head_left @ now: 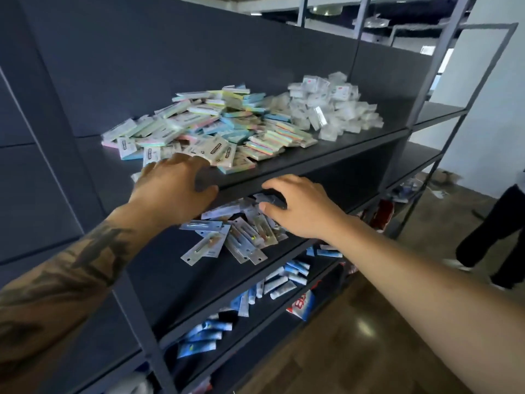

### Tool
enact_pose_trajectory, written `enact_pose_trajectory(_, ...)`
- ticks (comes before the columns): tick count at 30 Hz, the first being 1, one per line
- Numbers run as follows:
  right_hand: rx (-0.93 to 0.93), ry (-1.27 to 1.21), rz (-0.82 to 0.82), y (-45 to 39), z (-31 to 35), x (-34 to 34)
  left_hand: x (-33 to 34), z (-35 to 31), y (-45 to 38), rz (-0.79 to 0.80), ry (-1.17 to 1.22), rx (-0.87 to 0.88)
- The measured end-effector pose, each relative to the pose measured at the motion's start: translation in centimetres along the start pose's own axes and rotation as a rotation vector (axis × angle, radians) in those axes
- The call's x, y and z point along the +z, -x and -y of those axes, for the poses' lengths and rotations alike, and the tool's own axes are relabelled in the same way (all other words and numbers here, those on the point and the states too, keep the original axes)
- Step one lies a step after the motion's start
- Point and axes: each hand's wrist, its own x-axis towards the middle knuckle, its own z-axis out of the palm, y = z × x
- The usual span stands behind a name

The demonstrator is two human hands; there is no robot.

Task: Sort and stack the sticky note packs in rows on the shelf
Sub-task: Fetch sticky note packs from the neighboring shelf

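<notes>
Loose heap of pastel sticky note packs [204, 126], pink, blue, yellow and green in clear wrap with white labels, lies unsorted on the dark grey metal shelf [326, 155], spreading from left of centre toward the far right. No rows visible.

Left hand [173, 183], tattooed forearm, lies palm down at the near edge of the heap; fingers reach over the nearest packs, thumb at the shelf's front lip. Finger ends are hidden behind the knuckles: cannot tell if they hold a pack.

Right hand [301, 206] is lower and nearer, below the shelf's front edge, apart from the packs; fingers curled round a small dark object [274, 199], identity unclear.

Right of the heap, same shelf: pile of small clear plastic bags [332, 106], touching the packs.

Shelf below: scattered long clear blister packs [235, 237]. Lower still: blue-and-white tubes [284, 280].

Far right: a person's dark-clothed legs [494, 231] on the brown floor.
</notes>
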Motion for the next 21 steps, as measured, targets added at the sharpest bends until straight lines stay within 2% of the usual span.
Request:
enact_pose_trajectory(4, -0.168, -0.010, -0.065, -6.5, 1.6, 1.0, 0.7, 2.4, -0.6, -0.024, -0.134, -0.200)
enact_pose_trajectory(8, -0.276, -0.006, -0.146, -12.6, 3.4, 1.5, 1.6, 3.2, 0.0, 0.050, -0.114, -0.357)
enact_pose_trajectory(12, -0.373, -0.001, -0.125, -17.0, 4.4, 2.1, 2.0, 1.7, 1.3, 0.066, -0.133, -0.406)
enact_pose_trajectory(17, -0.468, 0.009, -0.087, -19.2, 4.5, 2.7, 2.3, -1.8, 2.3, -0.019, -0.217, -0.524)
enact_pose_trajectory(21, -0.514, -0.039, -0.067, -19.9, 3.9, 2.4, 2.3, -3.9, 2.1, -0.050, -0.067, -0.637)
